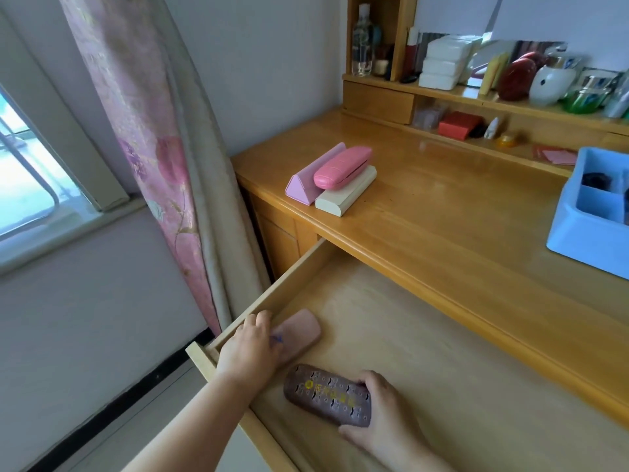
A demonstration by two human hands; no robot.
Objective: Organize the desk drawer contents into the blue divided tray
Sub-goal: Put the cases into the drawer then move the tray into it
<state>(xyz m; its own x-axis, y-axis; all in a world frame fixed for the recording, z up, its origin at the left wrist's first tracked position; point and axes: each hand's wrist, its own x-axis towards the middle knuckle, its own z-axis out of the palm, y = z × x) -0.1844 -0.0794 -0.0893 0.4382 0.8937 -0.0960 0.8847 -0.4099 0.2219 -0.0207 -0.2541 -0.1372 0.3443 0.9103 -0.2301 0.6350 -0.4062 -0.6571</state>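
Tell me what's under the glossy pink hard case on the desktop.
The glossy pink hard case lies on a cream rectangular case, leaning against a pink triangular case. Anything beneath the cream one is hidden.

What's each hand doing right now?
Left hand: holding the peach rounded glasses case.
Right hand: holding the brown patterned glasses case.

The counter [442, 212] was seen to be of glossy varnished wood, while the drawer [425, 335] floor at 6 o'clock was of paler, matt wood. A smooth plastic look was shown by the blue divided tray [571, 233] at 3 o'clock. The pink case [342, 167] appeared glossy, and the brown case [326, 395] patterned and matt. The curtain [153, 148] at 10 o'clock was of flowered cloth.
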